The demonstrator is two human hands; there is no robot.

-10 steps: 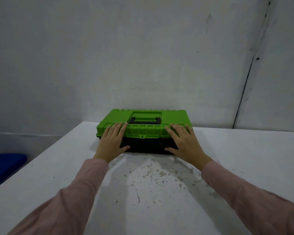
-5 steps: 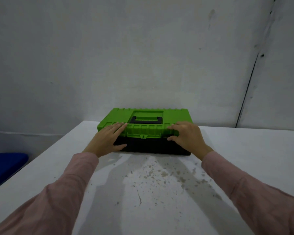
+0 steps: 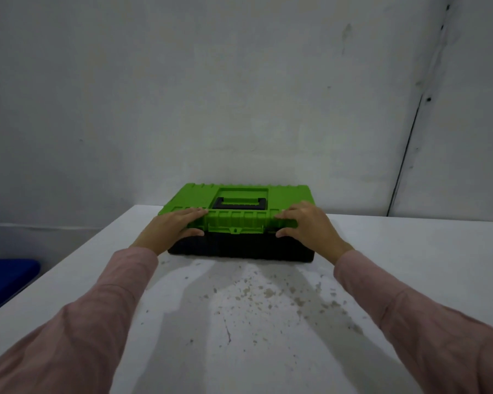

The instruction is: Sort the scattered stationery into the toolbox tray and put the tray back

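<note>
A toolbox (image 3: pixel 239 243) with a green lid (image 3: pixel 236 220) and a black base stands at the far side of the white table, close to the wall. Its lid is down, with a black handle (image 3: pixel 241 203) folded flat on top. My left hand (image 3: pixel 171 230) grips the lid's front left edge, fingers on top and thumb under the rim. My right hand (image 3: pixel 308 227) grips the front right edge the same way. No tray or stationery shows; the inside of the box is hidden.
The white table (image 3: pixel 239 322) has a worn, speckled patch in front of the box. A grey wall stands right behind the toolbox. A blue seat (image 3: pixel 3 280) sits low beyond the table's left edge.
Both hands went from lying flat on the lid to curling around its front edge, thumbs tucked under the rim. The toolbox sits slightly farther from me.
</note>
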